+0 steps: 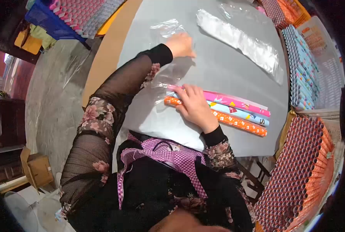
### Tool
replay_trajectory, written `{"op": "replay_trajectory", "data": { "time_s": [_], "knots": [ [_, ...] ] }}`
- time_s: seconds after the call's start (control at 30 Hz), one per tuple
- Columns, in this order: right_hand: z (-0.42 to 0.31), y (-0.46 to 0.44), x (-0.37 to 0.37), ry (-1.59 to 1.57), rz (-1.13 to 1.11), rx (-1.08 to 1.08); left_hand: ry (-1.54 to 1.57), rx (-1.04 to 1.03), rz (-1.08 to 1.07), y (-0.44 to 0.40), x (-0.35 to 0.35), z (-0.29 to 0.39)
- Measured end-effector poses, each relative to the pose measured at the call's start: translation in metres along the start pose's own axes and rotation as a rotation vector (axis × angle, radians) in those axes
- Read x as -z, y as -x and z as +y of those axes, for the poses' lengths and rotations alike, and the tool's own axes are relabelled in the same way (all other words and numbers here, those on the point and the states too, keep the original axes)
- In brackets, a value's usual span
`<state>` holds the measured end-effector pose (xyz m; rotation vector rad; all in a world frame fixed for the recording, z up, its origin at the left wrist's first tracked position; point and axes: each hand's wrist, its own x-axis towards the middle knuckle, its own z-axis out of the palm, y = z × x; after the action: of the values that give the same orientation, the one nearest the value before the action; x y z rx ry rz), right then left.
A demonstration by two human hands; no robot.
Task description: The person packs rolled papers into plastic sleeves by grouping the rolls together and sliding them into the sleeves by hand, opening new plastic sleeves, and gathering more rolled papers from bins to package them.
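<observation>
Three slim printed rolls lie side by side on the grey tabletop: a pink roll [238, 101], a light blue roll [240, 112] and an orange roll [240, 123]. They look like wrapping paper. My right hand [197, 106] grips them near their left ends, thumb on the orange one. Thin clear plastic film [161, 91] shows around those ends. Farther up the table, my left hand [180, 45] is closed, its fingers curled. More clear film [168, 28] lies just beyond it; whether the fingers pinch any is hidden.
A stack of clear plastic sleeves [240, 40] lies across the back of the grey table [219, 73]. Light blue rolls [302, 69] are piled in a white basket at right. Many orange rolls [296, 166] fill the lower right. A blue crate [54, 21] holds pink rolls.
</observation>
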<state>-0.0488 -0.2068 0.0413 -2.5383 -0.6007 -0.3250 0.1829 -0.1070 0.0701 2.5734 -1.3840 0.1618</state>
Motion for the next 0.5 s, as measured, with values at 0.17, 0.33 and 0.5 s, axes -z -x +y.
{"op": "replay_trajectory", "data": {
  "time_s": [0.17, 0.33, 0.5],
  "knots": [
    [0.001, -0.001, 0.002, -0.043, -0.022, -0.038, -0.038, 0.03, 0.051, -0.014, -0.05, -0.019],
    [0.001, -0.002, 0.002, -0.041, -0.042, -0.034, 0.516, 0.299, 0.099, -0.017, -0.034, -0.04],
    [0.0, 0.0, 0.001, -0.021, -0.027, -0.027, 0.313, 0.271, 0.145, -0.013, -0.041, -0.023]
  ]
}}
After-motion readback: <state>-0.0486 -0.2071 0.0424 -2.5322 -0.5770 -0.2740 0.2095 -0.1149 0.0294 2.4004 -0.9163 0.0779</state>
